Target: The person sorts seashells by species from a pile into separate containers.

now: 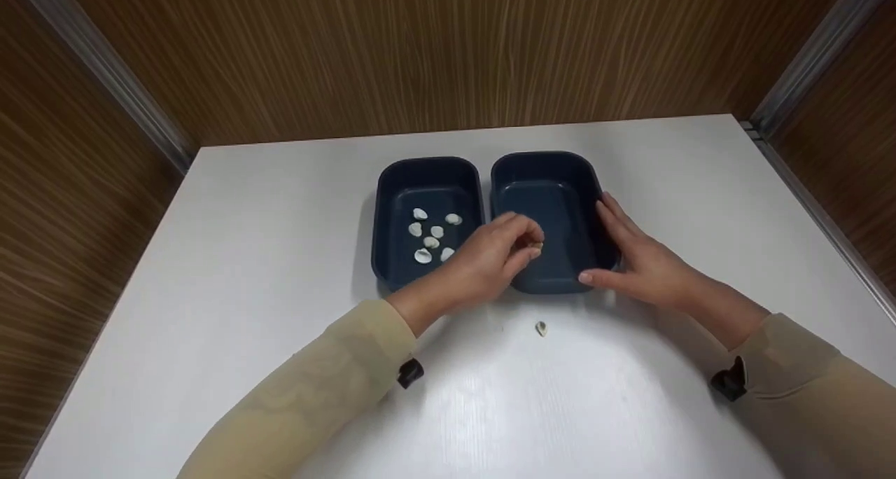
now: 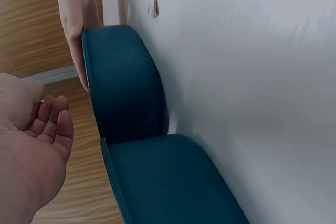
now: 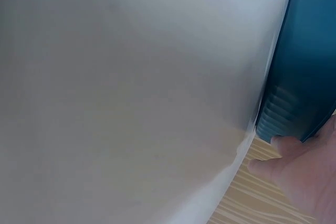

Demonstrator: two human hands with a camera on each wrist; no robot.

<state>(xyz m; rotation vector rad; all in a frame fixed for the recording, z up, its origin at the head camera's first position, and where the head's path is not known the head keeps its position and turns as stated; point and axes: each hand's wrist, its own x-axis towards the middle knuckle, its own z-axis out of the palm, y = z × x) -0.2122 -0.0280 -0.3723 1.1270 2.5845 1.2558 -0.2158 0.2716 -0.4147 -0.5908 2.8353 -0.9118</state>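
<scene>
Two dark blue trays stand side by side. In the left tray (image 1: 374,255) lie several small whitish seashells (image 1: 423,255). My left hand (image 1: 483,258) is above the right tray (image 1: 553,288), its thumb and fingertips pinching a small shell (image 1: 537,246) that is mostly hidden. In the left wrist view the left hand (image 2: 39,135) has curled fingers above the rims. My right hand (image 1: 647,265) rests against the right tray's outer right side, fingers fairly straight, thumb by the front right corner. Another shell (image 1: 541,328) lies on the table in front of the right tray.
The white table (image 1: 280,220) carries both trays near its middle. Wood-grain panels (image 1: 448,59) rise behind it and at both sides. Dark clips (image 1: 410,372) show at both sleeve cuffs.
</scene>
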